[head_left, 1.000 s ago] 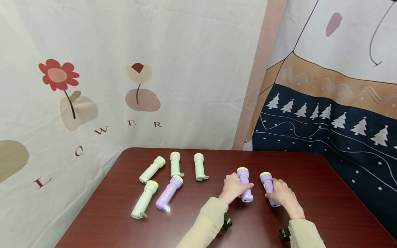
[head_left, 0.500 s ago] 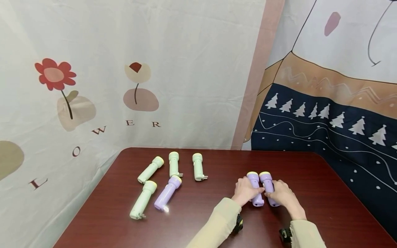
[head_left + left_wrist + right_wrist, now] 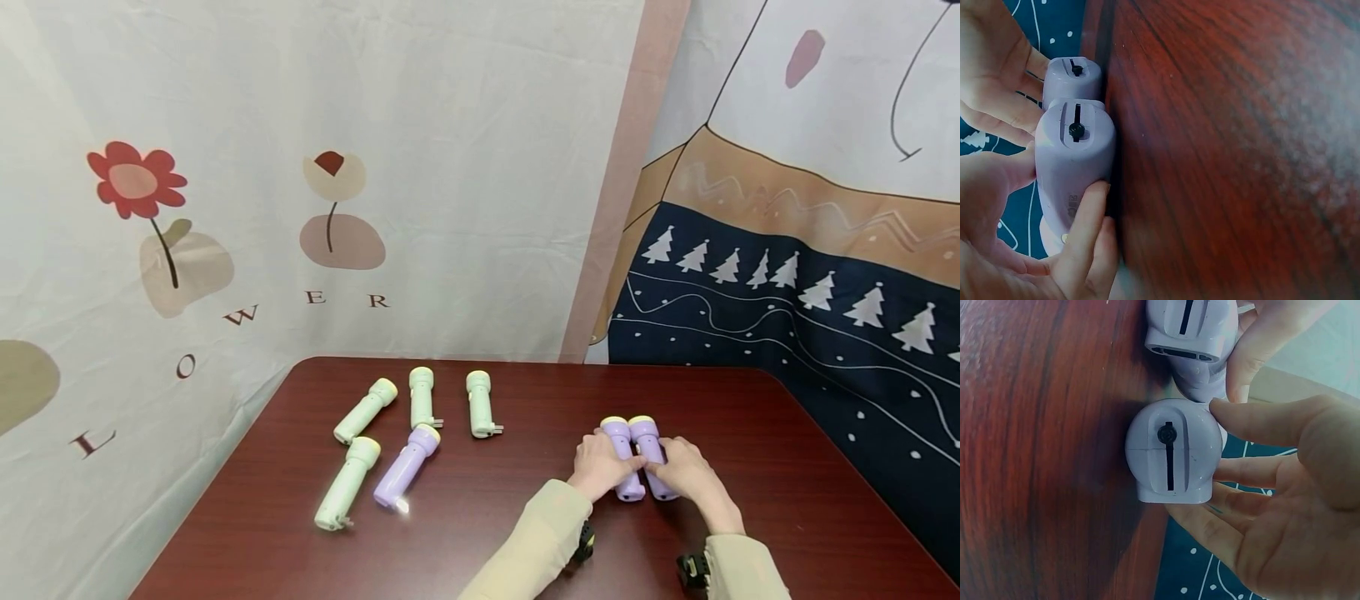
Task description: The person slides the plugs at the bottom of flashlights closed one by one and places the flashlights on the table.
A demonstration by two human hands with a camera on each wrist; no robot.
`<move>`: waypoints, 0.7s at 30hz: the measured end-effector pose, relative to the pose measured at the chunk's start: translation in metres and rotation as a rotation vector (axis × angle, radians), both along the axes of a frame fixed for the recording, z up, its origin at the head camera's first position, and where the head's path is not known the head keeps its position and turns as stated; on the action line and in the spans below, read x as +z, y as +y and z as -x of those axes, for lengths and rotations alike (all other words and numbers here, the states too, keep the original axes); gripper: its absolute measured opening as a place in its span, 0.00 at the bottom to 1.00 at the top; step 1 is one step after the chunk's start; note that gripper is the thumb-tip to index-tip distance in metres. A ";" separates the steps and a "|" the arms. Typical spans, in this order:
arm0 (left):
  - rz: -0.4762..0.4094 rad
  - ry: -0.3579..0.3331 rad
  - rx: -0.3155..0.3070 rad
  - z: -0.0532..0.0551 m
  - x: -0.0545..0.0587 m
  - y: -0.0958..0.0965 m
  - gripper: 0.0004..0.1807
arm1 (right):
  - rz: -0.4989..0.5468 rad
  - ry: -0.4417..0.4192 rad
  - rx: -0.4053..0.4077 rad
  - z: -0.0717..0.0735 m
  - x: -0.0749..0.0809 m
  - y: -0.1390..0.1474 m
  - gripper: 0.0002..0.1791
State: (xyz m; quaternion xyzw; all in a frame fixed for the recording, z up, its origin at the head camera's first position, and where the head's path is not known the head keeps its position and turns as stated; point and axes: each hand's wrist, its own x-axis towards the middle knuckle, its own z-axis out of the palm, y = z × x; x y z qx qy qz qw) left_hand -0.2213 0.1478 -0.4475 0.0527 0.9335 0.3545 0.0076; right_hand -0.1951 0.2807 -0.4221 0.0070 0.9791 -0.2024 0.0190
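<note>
Two purple flashlights with pale yellow lens ends lie side by side on the table, their heads touching or nearly so. My left hand grips the left purple flashlight, thumb on one side and fingers on the other, as the left wrist view shows on its body. Around the right purple flashlight my right hand holds with its thumb on top and fingers along the far side. Its slotted end faces the right wrist camera. The thumbs are close together over the two bodies.
To the left lies another purple flashlight. Several pale green flashlights lie about it, one nearest the front and another to the right. The dark red table meets printed cloth at its back edge.
My left hand has slid its purple flashlight rightward until it lies beside the right one. The right hand and its flashlight have stayed almost in place.
</note>
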 end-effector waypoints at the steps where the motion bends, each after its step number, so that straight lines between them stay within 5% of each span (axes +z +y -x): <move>1: 0.005 -0.005 -0.001 -0.001 0.001 0.000 0.43 | 0.002 0.000 -0.002 0.000 0.000 0.000 0.28; 21: 0.155 0.074 -0.038 0.001 0.003 -0.015 0.31 | 0.018 -0.019 -0.017 0.001 0.000 0.000 0.27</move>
